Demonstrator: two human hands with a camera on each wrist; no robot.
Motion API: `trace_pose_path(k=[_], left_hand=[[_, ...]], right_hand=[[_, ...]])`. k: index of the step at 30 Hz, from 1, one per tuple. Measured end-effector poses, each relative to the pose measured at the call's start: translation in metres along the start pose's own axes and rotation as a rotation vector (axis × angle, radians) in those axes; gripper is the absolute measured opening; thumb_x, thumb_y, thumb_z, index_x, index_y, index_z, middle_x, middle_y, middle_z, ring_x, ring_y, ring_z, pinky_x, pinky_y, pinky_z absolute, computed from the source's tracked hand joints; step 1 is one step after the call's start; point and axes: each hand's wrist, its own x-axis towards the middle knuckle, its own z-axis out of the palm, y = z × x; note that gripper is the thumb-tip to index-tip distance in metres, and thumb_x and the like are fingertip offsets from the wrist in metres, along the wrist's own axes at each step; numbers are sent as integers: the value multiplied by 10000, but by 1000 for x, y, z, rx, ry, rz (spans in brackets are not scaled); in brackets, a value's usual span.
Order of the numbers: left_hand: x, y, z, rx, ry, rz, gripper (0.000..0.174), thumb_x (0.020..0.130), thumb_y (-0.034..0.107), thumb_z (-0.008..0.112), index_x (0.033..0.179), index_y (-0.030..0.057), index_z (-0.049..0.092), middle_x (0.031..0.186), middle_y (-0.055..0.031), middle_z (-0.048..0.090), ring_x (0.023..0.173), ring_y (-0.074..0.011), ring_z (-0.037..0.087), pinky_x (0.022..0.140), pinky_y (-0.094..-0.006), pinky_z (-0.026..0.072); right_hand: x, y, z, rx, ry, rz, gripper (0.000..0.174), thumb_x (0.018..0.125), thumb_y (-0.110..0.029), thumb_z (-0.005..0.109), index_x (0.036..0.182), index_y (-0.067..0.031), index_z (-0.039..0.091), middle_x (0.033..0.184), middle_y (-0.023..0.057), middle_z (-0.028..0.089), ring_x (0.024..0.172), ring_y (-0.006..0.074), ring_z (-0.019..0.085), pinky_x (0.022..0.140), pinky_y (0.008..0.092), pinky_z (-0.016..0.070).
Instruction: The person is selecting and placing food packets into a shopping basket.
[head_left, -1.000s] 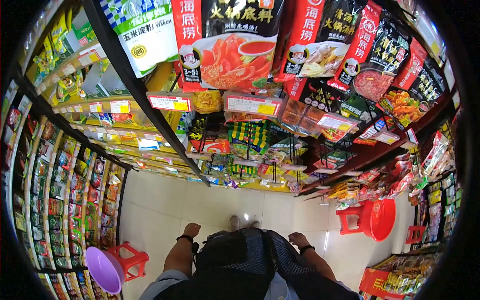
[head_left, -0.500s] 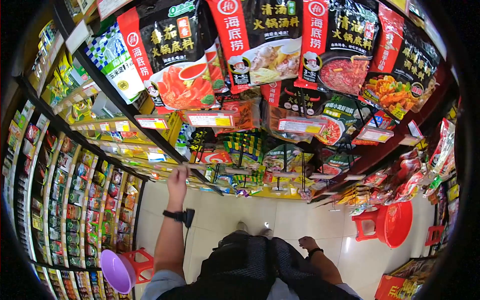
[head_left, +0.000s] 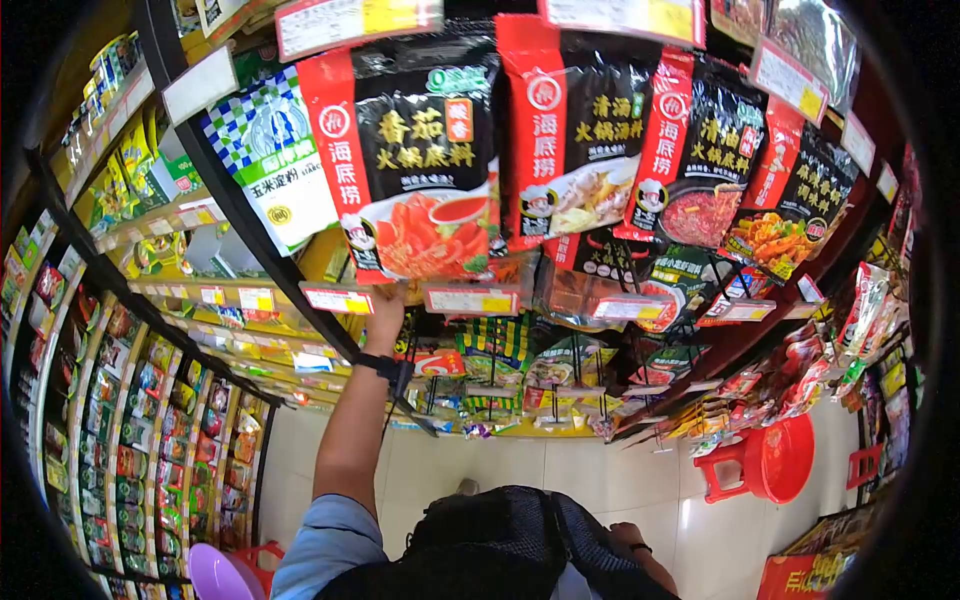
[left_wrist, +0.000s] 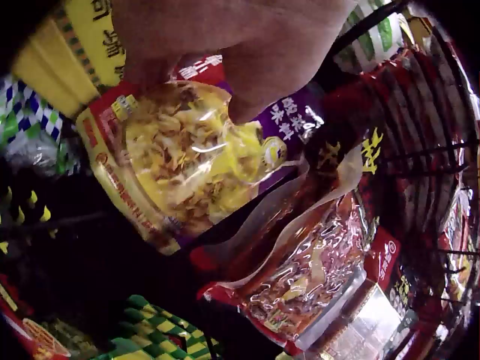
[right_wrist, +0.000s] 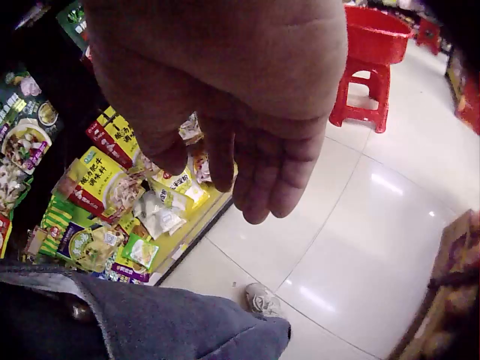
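My left hand (head_left: 384, 308) reaches up under the lower edge of a tomato hotpot base packet (head_left: 420, 190); that packet hides its fingertips in the head view. In the left wrist view, the left hand's thumb and fingers overlap the top of a yellow-and-purple seasoning packet (left_wrist: 187, 157); I cannot tell whether they grip anything. Just beside it hangs a clear-fronted packet with reddish contents (left_wrist: 315, 270). My right hand (right_wrist: 232, 112) hangs low beside the body, fingers relaxed and holding nothing.
More hotpot packets (head_left: 580, 140) hang to the right, above price tags (head_left: 470, 301) and hooks. A white starch bag (head_left: 270, 165) stands left of a black shelf post. On the floor are a red basin (head_left: 783, 460) on a red stool (head_left: 722, 473) and a purple basin (head_left: 220, 575).
My left hand has risen from beside the body to the shelf, under the tomato packet. The right hand stays low. The head view has shifted relative to the shelves.
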Motion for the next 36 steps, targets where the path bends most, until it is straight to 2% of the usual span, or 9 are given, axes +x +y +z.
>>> trace_pose_path(k=[6, 11, 13, 15, 17, 19, 24, 29, 36], left_hand=[[16, -86, 48, -595, -7, -99, 404, 853, 209, 636, 1176, -4, 520, 1132, -146, 601, 1052, -257, 560, 887, -371, 421], [17, -172, 69, 13, -522, -42, 423, 891, 243, 593, 1230, 6, 502, 1167, -143, 580, 1077, -260, 534, 925, -369, 403], [6, -134, 49, 303, -321, 275, 343, 937, 278, 466, 1166, 32, 537, 1136, -161, 574, 1086, -258, 537, 993, -395, 400], [2, -154, 69, -827, -278, -35, 338, 956, 191, 434, 1258, 42, 464, 1233, -140, 534, 1138, -281, 510, 990, -419, 401], [-5, -126, 38, -137, -440, 175, 298, 953, 141, 460, 1240, 61, 446, 1234, -100, 521, 1136, -276, 505, 985, -431, 409], [-11, -116, 43, -1600, -290, -746, 256, 928, 229, 534, 1140, 88, 507, 1142, -86, 575, 1058, -247, 547, 907, -433, 447], [-27, -120, 44, -1607, -353, -762, 163, 951, 143, 462, 1100, 100, 514, 1092, -48, 573, 1021, -194, 544, 920, -365, 450], [-32, -118, 42, -1652, -380, -705, 193, 960, 274, 477, 1067, 124, 536, 1013, -12, 601, 935, -152, 573, 879, -340, 475], [-37, -101, 19, -1662, -377, -726, 198, 931, 149, 474, 1112, 99, 534, 1121, -41, 583, 1039, -187, 513, 892, -377, 414]], right_hand=[[35, -17, 54, 371, 131, -96, 221, 886, -183, 569, 1027, -17, 609, 871, 95, 675, 713, 188, 660, 580, 296, 523], [48, -34, 74, 380, 185, -205, 253, 864, -188, 607, 1030, 3, 605, 846, 109, 661, 734, 210, 661, 594, 304, 516], [43, -45, 85, 402, 224, -256, 259, 864, -198, 610, 1025, 5, 606, 854, 110, 660, 736, 209, 661, 597, 305, 516], [14, -86, 83, 704, 320, 125, 320, 831, -287, 498, 952, -39, 662, 962, 203, 654, 907, 319, 636, 789, 407, 497], [3, -90, 81, 648, 299, 60, 260, 874, -223, 608, 1001, 5, 602, 878, 102, 662, 740, 215, 665, 611, 304, 521], [39, -29, 107, 205, 244, -263, 193, 887, -188, 565, 975, -22, 609, 889, 80, 666, 776, 188, 665, 623, 288, 519], [14, -36, 96, -98, 267, -197, 203, 914, -189, 463, 944, -49, 608, 901, 80, 674, 826, 200, 663, 638, 299, 531], [7, -47, 114, 787, 250, 223, 308, 914, -235, 495, 1022, 32, 603, 877, 146, 664, 748, 273, 666, 596, 348, 529], [11, -57, 138, 922, 187, 178, 330, 836, -255, 650, 1031, 9, 611, 916, 105, 659, 799, 227, 655, 675, 342, 520]])
